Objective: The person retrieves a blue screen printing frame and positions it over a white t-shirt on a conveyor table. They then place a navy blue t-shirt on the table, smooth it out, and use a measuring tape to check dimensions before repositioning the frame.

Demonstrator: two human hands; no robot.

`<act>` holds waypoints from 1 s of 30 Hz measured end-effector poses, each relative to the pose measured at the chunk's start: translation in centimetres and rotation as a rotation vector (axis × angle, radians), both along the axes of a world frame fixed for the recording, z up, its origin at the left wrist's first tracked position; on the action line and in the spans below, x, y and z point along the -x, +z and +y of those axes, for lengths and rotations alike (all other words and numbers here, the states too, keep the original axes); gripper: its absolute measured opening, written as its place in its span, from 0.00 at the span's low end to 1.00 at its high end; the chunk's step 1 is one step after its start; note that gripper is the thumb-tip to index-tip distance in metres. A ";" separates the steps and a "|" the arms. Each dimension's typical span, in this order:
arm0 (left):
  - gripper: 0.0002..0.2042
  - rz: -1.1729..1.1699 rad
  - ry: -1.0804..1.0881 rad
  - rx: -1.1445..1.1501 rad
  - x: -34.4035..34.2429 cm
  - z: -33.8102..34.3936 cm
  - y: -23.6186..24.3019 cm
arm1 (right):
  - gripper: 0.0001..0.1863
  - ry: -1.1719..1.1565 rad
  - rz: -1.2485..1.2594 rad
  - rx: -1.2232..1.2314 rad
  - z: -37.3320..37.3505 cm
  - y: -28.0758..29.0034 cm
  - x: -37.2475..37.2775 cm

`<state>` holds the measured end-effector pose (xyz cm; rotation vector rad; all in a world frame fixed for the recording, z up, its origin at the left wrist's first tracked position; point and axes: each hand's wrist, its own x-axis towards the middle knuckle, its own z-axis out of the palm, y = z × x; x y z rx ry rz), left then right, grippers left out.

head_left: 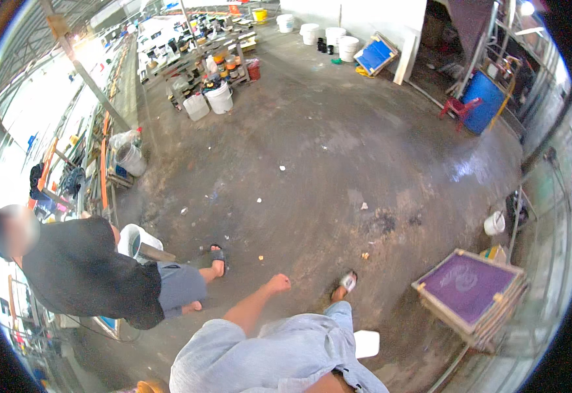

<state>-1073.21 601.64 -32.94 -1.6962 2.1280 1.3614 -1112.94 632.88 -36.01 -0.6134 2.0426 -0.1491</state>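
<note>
Left hand out over a scuffed workshop floor, buckets and frames all over

So the left hand (278, 283) is out in front of the body, above the stained grey-brown floor (325, 196). Its fingers (285, 283) look curled in, but they're tiny and soft here, so I can't tell how tightly they're closed, and I can't make out anything in them. Right hand's out of view, just a bit of that forearm (332, 383) at the near edge.

Nearest thing to the left hand is a little orange-tan scrap (260, 258) on the floor, a bit farther out and to the left. Near right, a white flat-looking piece (367, 344) with rounded corners shows just beside the trouser leg (340, 316).

Over on the right there's a stack of frames (469, 288), purple face on top, with a small white bucket (494, 223) farther off.

On the left, a co-worker (89, 268) in a dark top and grey shorts is right by a white tub (129, 239); can't see what those hands are doing.

Far end: a row of pale buckets (309, 34) by a white wall (377, 16), a blue-faced frame (375, 54) tilted near them, then a blue barrel (485, 101) and red chair (461, 110) at far right.
</note>
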 end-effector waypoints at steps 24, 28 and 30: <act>0.18 -0.192 0.658 -0.473 29.5 -36.0 -10.9 | 0.06 1.507 0.380 0.802 -82.4 3.2 43.9; 0.15 -0.112 0.439 -0.246 34.6 -53.0 -6.6 | 0.10 1.210 0.088 0.174 -80.0 3.2 44.6; 0.15 -0.120 0.395 -0.058 38.5 -64.1 -0.6 | 0.09 0.854 0.015 0.065 -82.9 3.4 46.7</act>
